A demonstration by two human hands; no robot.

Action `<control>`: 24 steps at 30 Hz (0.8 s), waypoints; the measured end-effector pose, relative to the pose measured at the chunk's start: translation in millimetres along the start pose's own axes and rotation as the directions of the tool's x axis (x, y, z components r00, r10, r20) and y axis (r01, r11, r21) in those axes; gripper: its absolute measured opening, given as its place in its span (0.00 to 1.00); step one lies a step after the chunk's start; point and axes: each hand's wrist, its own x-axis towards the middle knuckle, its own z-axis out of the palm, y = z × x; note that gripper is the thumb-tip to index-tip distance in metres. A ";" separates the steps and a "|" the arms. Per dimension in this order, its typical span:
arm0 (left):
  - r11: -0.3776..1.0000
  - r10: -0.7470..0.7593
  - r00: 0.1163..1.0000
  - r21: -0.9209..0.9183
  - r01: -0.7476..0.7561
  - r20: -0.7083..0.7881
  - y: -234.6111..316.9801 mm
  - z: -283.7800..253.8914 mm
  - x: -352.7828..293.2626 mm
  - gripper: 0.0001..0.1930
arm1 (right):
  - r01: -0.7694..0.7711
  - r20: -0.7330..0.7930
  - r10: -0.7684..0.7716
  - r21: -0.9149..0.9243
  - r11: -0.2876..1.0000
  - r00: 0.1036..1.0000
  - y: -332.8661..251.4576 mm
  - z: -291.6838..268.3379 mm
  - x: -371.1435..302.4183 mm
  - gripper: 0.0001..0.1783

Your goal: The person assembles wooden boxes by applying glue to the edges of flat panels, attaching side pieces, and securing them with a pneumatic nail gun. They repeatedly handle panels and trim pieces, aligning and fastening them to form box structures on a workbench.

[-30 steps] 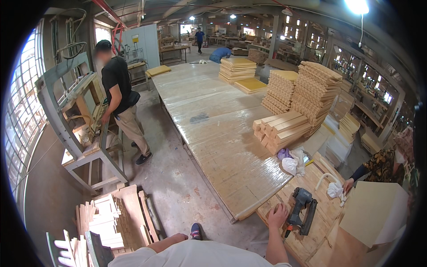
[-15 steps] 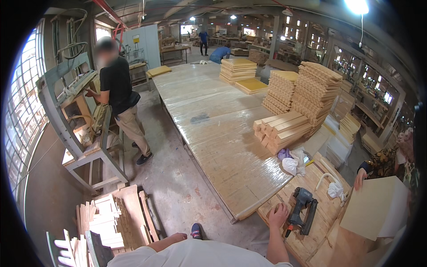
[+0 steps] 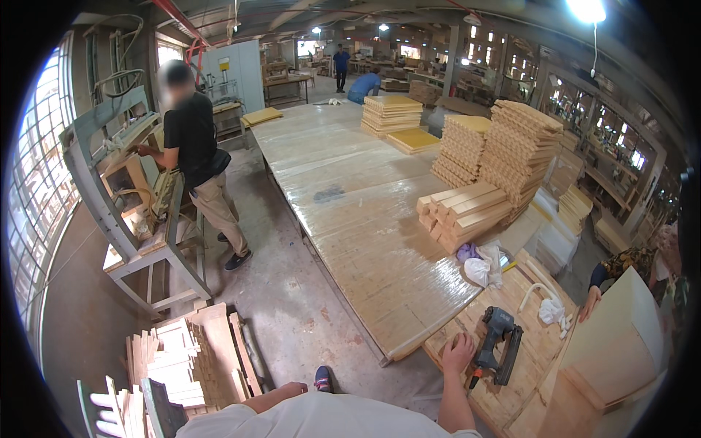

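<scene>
My right hand [image 3: 458, 353] rests on the near edge of a wooden worktop [image 3: 537, 365], its fingers slightly bent and holding nothing that I can see. Just right of it, not gripped, lies a dark grey nail gun [image 3: 499, 343] with an orange-tipped fitting near my wrist. My left hand [image 3: 293, 389] hangs low beside my body; its fingers are mostly hidden. At the far right another person's hand [image 3: 590, 303] touches a pale panel [image 3: 617, 343] that stands tilted on the worktop. White cloths [image 3: 478, 271] and a pale tube [image 3: 531, 292] lie beyond the nail gun.
A large film-covered table [image 3: 350, 219] stretches ahead, bearing wood strips [image 3: 464, 212] and tall board stacks [image 3: 518, 153]. To the left a person [image 3: 193, 139] stands at a machine frame [image 3: 168, 270]. Wood offcuts [image 3: 171, 365] fill the lower left. Two people are farther back.
The panel at the far right has been tipped up, and the person's hand there has shifted lower. The standing person far back has moved slightly right. My hands look unmoved.
</scene>
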 end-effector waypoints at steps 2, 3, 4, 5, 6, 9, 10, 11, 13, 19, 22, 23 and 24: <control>1.000 0.002 1.000 -0.023 -0.002 0.001 -1.0 -0.2 -0.4 0.18 | -0.002 0.003 0.002 0.003 1.000 1.000 -0.9 0.3 0.1 0.20; 1.000 0.007 1.000 -0.015 -0.007 0.001 -1.5 -0.3 -0.8 0.18 | -0.003 0.004 0.003 0.005 1.000 1.000 -1.4 0.4 -0.2 0.19; 1.000 0.014 1.000 -0.008 -0.014 0.000 -1.3 -0.5 -0.7 0.18 | -0.005 0.007 0.005 0.005 1.000 1.000 -1.2 0.3 0.1 0.19; 1.000 0.021 1.000 0.000 -0.021 0.000 -1.0 -0.6 -0.7 0.18 | -0.007 0.010 0.007 0.005 1.000 1.000 -1.0 0.2 0.4 0.19; 1.000 0.009 1.000 -0.010 -0.009 0.001 -0.6 -0.3 -0.8 0.18 | -0.009 0.012 0.009 0.004 1.000 1.000 -0.8 0.2 0.6 0.19; 1.000 -0.020 1.000 -0.023 0.020 0.007 0.7 -0.7 -0.4 0.18 | -0.001 0.012 0.001 0.008 1.000 1.000 -0.2 0.1 0.6 0.19; 1.000 -0.025 1.000 -0.018 0.025 0.011 0.5 -0.4 -0.3 0.18 | -0.002 0.011 0.002 0.007 1.000 1.000 0.0 0.2 0.5 0.19; 0.999 -0.029 0.999 -0.012 0.030 0.015 0.3 0.0 -0.2 0.18 | -0.003 0.009 0.003 0.006 1.000 1.000 0.0 0.4 0.6 0.19; 0.995 -0.097 0.995 0.015 0.097 0.033 6.0 2.1 5.7 0.18 | -0.006 0.010 0.006 0.004 1.000 1.000 0.4 0.4 0.9 0.19; 0.985 -0.171 0.985 0.045 0.169 0.028 1.4 6.2 5.7 0.18 | -0.005 0.007 0.005 0.001 1.000 1.000 -0.6 0.8 0.0 0.20; 0.995 -0.096 0.995 -0.014 0.096 0.013 0.2 2.9 -0.1 0.18 | -0.011 0.013 0.011 -0.007 1.000 1.000 0.6 0.3 0.0 0.20; 0.997 -0.064 0.998 -0.044 0.064 0.003 -0.8 2.3 -2.7 0.18 | -0.010 0.018 0.010 -0.005 1.000 1.000 0.8 -0.3 0.3 0.20; 0.998 -0.058 0.998 -0.033 0.058 0.001 -0.1 2.3 -2.8 0.18 | -0.009 0.022 0.009 -0.004 1.000 1.000 1.0 -1.1 0.5 0.20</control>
